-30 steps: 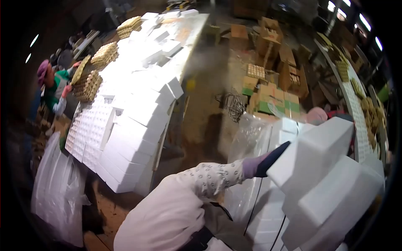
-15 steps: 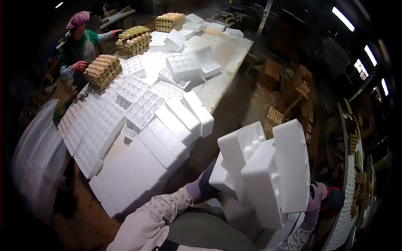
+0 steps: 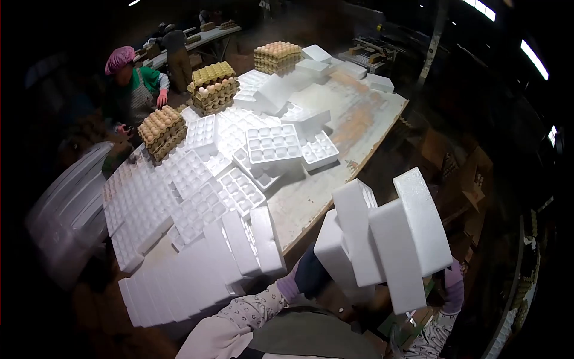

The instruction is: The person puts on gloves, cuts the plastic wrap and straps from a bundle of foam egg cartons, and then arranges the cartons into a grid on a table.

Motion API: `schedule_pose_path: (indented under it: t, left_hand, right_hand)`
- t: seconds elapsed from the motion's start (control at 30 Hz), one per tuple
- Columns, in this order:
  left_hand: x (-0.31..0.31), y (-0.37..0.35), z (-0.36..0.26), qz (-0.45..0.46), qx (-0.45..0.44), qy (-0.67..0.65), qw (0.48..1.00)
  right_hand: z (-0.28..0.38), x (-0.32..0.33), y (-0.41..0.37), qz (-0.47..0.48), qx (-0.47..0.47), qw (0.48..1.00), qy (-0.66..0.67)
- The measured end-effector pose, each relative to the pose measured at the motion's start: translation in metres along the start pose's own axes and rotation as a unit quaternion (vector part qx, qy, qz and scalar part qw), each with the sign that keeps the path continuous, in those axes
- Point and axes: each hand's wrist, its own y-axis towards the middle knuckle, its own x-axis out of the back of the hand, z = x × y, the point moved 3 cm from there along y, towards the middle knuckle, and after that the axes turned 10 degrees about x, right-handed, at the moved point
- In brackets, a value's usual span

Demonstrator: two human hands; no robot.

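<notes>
Several white foam boxes (image 3: 394,251) are bunched between my two arms, tilted at different angles, below the table's near edge. My left hand (image 3: 313,274), in a dark covering, presses against the left side of the bunch; its fingers are hidden. On the right, a purple cuff (image 3: 454,287) shows beside the boxes, and my right hand is hidden behind them. Left of the bunch, a row of white foam boxes (image 3: 185,281) stands on edge along the table's near end. Open foam trays with round hollows (image 3: 274,143) lie beyond it.
The long table (image 3: 359,128) carries stacked egg trays (image 3: 161,128) and many foam trays. A person in a pink cap (image 3: 128,81) stands at its far left side. Wrapped white stacks (image 3: 72,203) stand at the left, cardboard boxes (image 3: 433,146) at the right.
The view has swung, and the table appears further right. The held foam boxes have turned, with their smooth sides now showing more. The other person's hand has come away from the egg stack.
</notes>
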Motion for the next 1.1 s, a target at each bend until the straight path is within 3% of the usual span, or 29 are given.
schedule_pose_path:
  t: [0.03,0.1,0.23,0.3,0.33,0.4,0.47,0.5,0.53,0.57,0.6,0.63,0.67,0.7,0.73,0.77,0.83,0.93,1.0,1.07,1.1]
  left_hand:
    - [-0.004,0.018,-0.012,-0.066,-0.035,0.127,0.989]
    - [0.034,0.060,0.022,-0.015,0.009,-0.193,0.981]
    - [0.040,0.141,0.006,-0.039,0.024,-0.264,0.963]
    - [0.035,0.188,-0.028,-0.087,0.056,-0.368,0.924]
    - [0.044,0.214,-0.040,-0.095,0.051,-0.393,0.913]
    - [0.081,0.279,-0.064,-0.087,0.026,-0.434,0.897]
    - [0.123,0.352,-0.094,-0.049,-0.004,-0.492,0.869]
    - [0.135,0.388,-0.115,-0.026,-0.007,-0.539,0.842]
    - [0.123,0.410,-0.149,-0.111,-0.075,-0.359,0.924]
    - [0.119,0.433,-0.171,-0.180,-0.096,-0.315,0.927]
    - [0.113,0.444,-0.184,-0.218,-0.116,-0.287,0.926]
    - [0.106,0.455,-0.196,-0.257,-0.134,-0.258,0.922]
    - [0.098,0.452,-0.195,-0.271,-0.149,-0.252,0.917]
    - [0.091,0.447,-0.182,-0.257,-0.182,-0.224,0.922]
    - [0.088,0.434,-0.165,-0.245,-0.215,-0.187,0.927]
    - [0.089,0.414,-0.142,-0.272,-0.212,-0.147,0.927]
    - [0.085,0.380,-0.091,-0.366,-0.168,-0.084,0.911]
    - [0.089,0.307,-0.019,-0.519,-0.102,0.074,0.845]
    - [0.055,0.255,-0.015,-0.582,-0.089,-0.026,0.808]
    - [0.050,0.214,0.016,-0.641,-0.079,0.016,0.764]
    - [0.038,0.199,0.020,-0.643,-0.141,-0.071,0.750]
  right_hand:
    - [0.001,-0.005,0.033,-0.049,0.048,0.997,-0.024]
    - [0.011,-0.018,0.100,0.019,0.004,0.998,0.055]
    - [-0.033,-0.043,0.217,0.043,0.072,0.990,0.111]
    - [-0.019,-0.056,0.290,0.093,0.027,0.982,0.160]
    - [-0.029,-0.062,0.331,0.126,-0.019,0.978,0.166]
    - [-0.081,-0.083,0.420,0.157,-0.021,0.955,0.250]
    - [-0.079,-0.081,0.516,0.132,-0.068,0.934,0.325]
    - [-0.097,-0.085,0.579,0.075,0.014,0.963,0.257]
    - [-0.124,-0.089,0.634,0.023,0.025,0.985,0.171]
    - [-0.152,-0.092,0.688,-0.028,0.024,0.996,0.081]
    - [-0.159,-0.104,0.731,-0.074,-0.035,0.996,-0.029]
    - [-0.135,-0.107,0.746,-0.107,0.030,0.994,-0.016]
    - [-0.115,-0.113,0.749,-0.128,0.096,0.987,0.002]
    - [-0.130,-0.145,0.767,-0.092,0.148,0.954,0.243]
    - [-0.166,-0.190,0.783,-0.094,0.111,0.932,0.333]
    - [-0.148,-0.222,0.751,-0.086,0.118,0.955,0.259]
    - [-0.133,-0.282,0.673,0.038,0.078,0.978,0.192]
    - [-0.131,-0.370,0.563,0.205,0.143,0.953,0.174]
    - [-0.103,-0.394,0.514,0.305,0.218,0.919,0.120]
    - [-0.062,-0.403,0.475,0.362,0.302,0.879,0.068]
    - [-0.042,-0.406,0.460,0.383,0.334,0.858,0.072]
